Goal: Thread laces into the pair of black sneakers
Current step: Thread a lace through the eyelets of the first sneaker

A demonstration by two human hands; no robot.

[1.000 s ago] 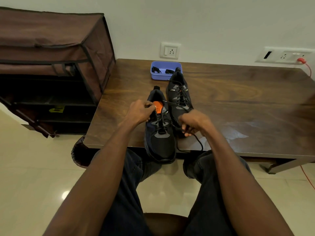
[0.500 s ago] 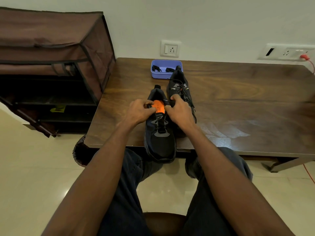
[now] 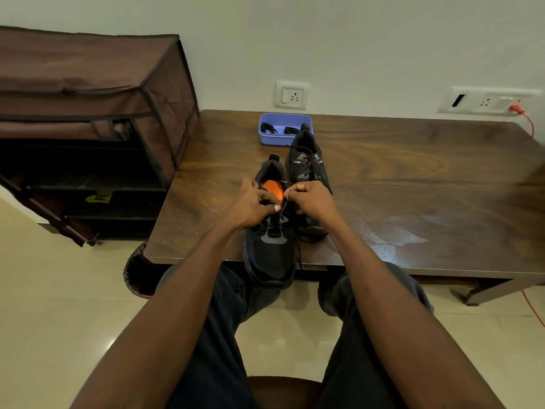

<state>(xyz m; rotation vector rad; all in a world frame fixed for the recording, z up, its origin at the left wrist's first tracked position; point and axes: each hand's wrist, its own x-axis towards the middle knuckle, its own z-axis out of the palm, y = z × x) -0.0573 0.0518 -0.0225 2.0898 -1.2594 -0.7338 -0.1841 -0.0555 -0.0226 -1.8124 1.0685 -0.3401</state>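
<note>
Both hands, left hand (image 3: 253,206) and right hand (image 3: 310,199), pinch the thin black lace (image 3: 283,208) over the near black sneaker (image 3: 269,246) on the dark wooden bench (image 3: 413,178); second black sneaker (image 3: 306,160) just beside.

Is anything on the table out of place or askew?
The near sneaker sticks out over the table's front edge, toe overhanging, and a loose lace dangles past the edge. The far sneaker touches the blue tray.

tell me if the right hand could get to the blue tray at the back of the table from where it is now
Probably yes. The right hand is busy pinching a lace at the near sneaker, and the far sneaker lies between it and the blue tray. It would have to let go and reach over that shoe.
</note>
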